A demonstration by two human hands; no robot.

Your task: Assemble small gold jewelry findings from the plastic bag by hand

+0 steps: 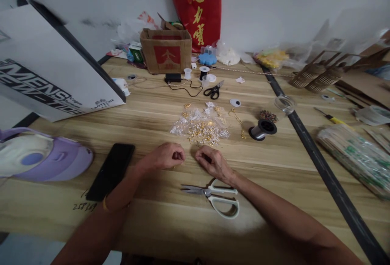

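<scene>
My left hand (166,157) rests on the wooden table (152,106) with its fingers curled into a loose fist; whatever it pinches is too small to see. A short gap separates it from my right hand (213,162), whose fingers are also curled in, contents hidden. Just beyond both hands lies a pile of small gold and clear trinkets in plastic bags (201,125). White-handled scissors (217,198) lie right under my right wrist. A black phone (111,171) lies beside my left forearm.
A spool of wire (262,129), beads (268,115), black scissors (213,90) and a cardboard box (166,50) sit farther back. A white shopping bag (45,70) and a purple device (39,157) are on the left. Packaged sticks (356,157) lie right of a black strip (319,159).
</scene>
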